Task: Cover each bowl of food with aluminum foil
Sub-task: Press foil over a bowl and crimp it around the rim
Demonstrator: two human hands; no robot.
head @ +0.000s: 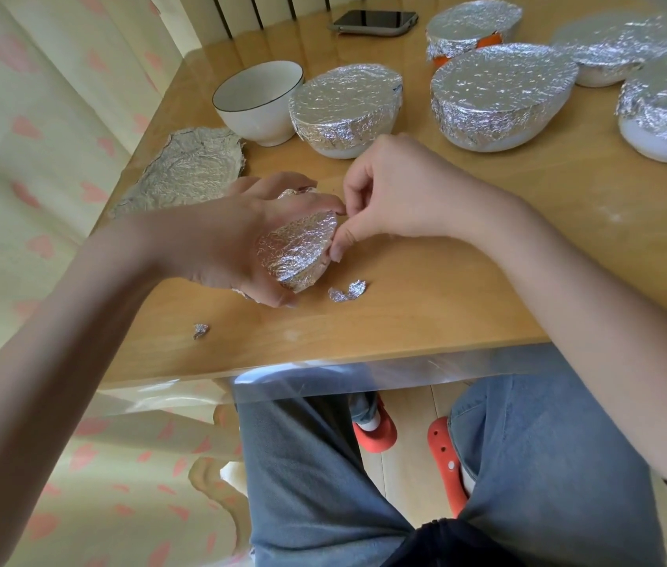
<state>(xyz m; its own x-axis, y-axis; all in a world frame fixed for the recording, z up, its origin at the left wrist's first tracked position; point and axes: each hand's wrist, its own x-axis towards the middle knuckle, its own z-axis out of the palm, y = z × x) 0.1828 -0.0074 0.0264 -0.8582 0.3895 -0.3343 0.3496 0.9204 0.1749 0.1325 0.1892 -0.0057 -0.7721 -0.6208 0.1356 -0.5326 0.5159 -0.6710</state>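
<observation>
Head view, left hand (250, 239) cradling foil-wrapped bowl (297, 251), right hand (389, 194) pinching its edge

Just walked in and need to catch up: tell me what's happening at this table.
A person is covering bowls with foil. The left hand holds a small foil-wrapped item above the table, while the right hand pinches its foil edge. Five bowls behind are already wrapped, such as the nearest one. One white bowl is uncovered, with a crumpled foil sheet beside it.

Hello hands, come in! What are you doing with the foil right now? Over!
Left hand holds small foil-wrapped bowl. Right hand pinches its foil edge. One white bowl uncovered. Nothing blocking.
</observation>
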